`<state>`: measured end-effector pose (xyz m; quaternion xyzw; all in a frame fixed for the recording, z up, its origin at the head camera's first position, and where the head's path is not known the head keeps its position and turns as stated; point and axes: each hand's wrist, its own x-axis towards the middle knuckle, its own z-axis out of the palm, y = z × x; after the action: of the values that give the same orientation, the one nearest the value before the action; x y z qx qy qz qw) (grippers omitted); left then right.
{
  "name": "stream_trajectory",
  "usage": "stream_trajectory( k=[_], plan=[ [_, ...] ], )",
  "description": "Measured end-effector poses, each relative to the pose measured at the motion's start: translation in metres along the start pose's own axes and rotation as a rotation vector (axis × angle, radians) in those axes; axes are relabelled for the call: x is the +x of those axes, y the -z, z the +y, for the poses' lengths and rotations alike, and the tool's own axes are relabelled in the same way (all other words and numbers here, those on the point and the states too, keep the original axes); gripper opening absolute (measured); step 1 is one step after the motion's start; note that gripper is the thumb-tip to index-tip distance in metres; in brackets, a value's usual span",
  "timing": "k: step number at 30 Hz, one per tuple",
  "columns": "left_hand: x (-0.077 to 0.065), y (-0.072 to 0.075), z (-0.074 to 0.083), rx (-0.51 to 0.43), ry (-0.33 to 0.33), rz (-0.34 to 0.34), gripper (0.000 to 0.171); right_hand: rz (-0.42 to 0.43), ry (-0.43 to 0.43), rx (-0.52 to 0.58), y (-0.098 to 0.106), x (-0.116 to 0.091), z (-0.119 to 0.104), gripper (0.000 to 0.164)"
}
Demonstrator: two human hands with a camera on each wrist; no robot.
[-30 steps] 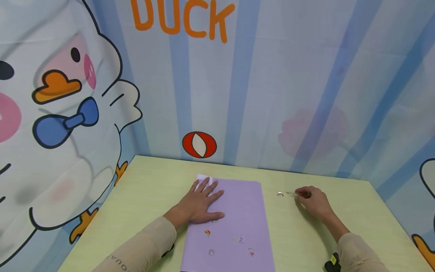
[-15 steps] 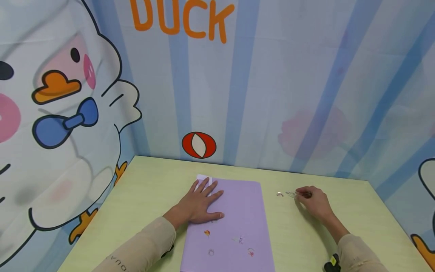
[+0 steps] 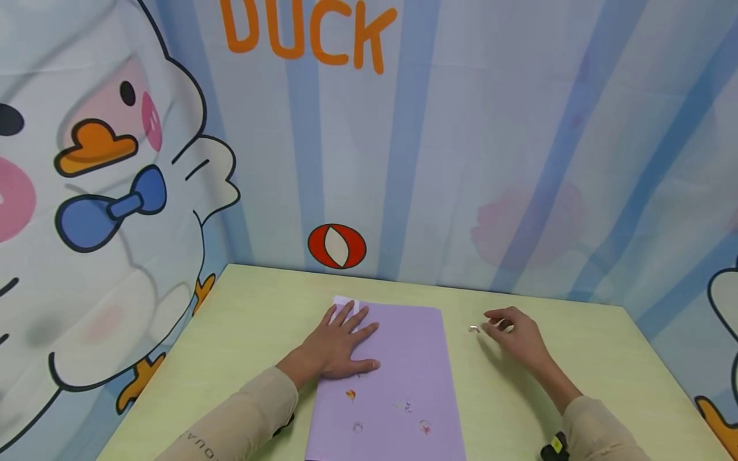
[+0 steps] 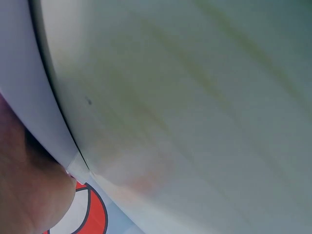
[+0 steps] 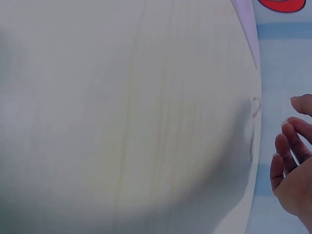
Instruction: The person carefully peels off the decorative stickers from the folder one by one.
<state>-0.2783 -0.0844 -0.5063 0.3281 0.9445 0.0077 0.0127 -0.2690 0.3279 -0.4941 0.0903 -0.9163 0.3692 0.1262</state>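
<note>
My left hand [image 3: 341,346] lies flat with spread fingers on the upper left of a purple sheet [image 3: 406,352], pressing it to the table. Small designs show on the sheet below that hand: an orange flower [image 3: 351,394], a purple sprig [image 3: 408,406], a ring [image 3: 358,427] and a pink flower [image 3: 425,427]. Right of the sheet my right hand [image 3: 516,336] hovers close over the table, thumb and fingers bent and apart with nothing between them. Its fingertips are right beside a small shiny piece [image 3: 474,328]. In the right wrist view a thin outlined piece [image 5: 252,146] lies near that small piece.
A pale yellow table [image 3: 259,320] carries everything, its back edge against a striped cloth backdrop [image 3: 461,160] with a printed duck. A white strip [image 3: 346,299] shows at the sheet's top left corner. A black device [image 3: 555,447] sits at my right wrist.
My right hand has shifted left and slightly up, its fingertips now nearer the small shiny piece and covering the thin piece in the head view. The left hand has stayed put.
</note>
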Motion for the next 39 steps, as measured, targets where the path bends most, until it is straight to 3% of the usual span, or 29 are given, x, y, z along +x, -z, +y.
stream_trajectory(
  k=[10,18,33,39],
  plan=[
    [-0.001,-0.001,0.0,-0.003,-0.003,0.005,0.086,-0.05,0.119,0.096,-0.024,0.003,-0.036,0.029],
    [0.0,0.0,0.0,-0.008,-0.009,0.011,0.085,-0.18,0.132,0.164,-0.04,0.0,-0.054,0.031],
    [0.009,0.002,-0.012,-0.019,0.014,-0.003,0.085,-0.305,0.23,0.241,-0.067,-0.014,-0.071,0.028],
    [0.015,0.002,-0.014,-0.005,0.024,-0.009,0.085,-0.381,0.252,0.222,-0.072,-0.019,-0.076,0.03]
  ],
)
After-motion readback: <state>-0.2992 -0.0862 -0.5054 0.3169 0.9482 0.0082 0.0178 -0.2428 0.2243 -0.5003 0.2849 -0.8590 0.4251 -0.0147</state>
